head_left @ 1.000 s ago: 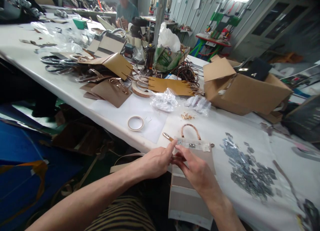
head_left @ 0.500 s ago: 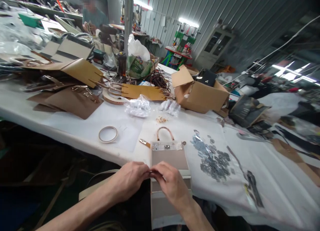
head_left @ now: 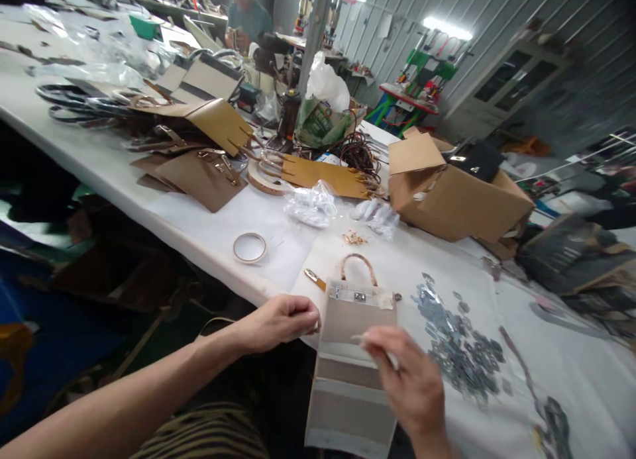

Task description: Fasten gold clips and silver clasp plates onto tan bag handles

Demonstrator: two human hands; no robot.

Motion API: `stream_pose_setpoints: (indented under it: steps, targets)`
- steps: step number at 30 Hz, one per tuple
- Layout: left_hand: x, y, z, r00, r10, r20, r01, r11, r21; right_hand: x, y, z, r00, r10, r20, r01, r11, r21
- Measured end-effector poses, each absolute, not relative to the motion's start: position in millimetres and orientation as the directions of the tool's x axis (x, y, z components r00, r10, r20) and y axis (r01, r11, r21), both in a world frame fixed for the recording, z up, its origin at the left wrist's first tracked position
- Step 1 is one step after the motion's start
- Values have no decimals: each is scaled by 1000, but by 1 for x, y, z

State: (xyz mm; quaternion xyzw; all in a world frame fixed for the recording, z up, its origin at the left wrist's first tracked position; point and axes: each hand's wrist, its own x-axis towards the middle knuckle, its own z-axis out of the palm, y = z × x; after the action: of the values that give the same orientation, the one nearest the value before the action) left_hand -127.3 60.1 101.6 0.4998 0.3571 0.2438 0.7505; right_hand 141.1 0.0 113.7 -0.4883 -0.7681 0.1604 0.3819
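A small taupe handbag [head_left: 348, 393] with pale stripes and a curved handle [head_left: 356, 263] lies flat, its lower part hanging over the table's front edge. My left hand [head_left: 281, 321] is closed, its fingertips pinching the bag's left edge. My right hand [head_left: 415, 386] is blurred over the bag's right half, fingers closed on what looks like a thin pale strip [head_left: 358, 338]. What the strip is cannot be made out.
Several small grey metal pieces [head_left: 460, 356] lie right of the bag. A tape ring [head_left: 249, 247], a metal-tipped strap [head_left: 315, 278], plastic bags [head_left: 311, 204], tan leather panels [head_left: 322, 173] and an open cardboard box [head_left: 457, 197] sit behind. A person works at the far end.
My hands, pinched together at the bag's middle, have parted: the left went to the bag's left edge, the right down and right. The camera view swung back left.
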Motion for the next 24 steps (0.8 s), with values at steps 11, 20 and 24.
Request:
stream_pose_setpoints:
  steps: [11,20,24]
  targets:
    - [-126,22,87,717,673,-179,-32,289,957,198,97,71,-160,987,-21,688,96,-720]
    - [-132,27,81,683,676,-277,12,368,930,189,101,57,-105,994,36,725,101,-681]
    - [-134,31,77,665,684,-299,8,394,919,193,105,52,-25,999,47,691,51,-722]
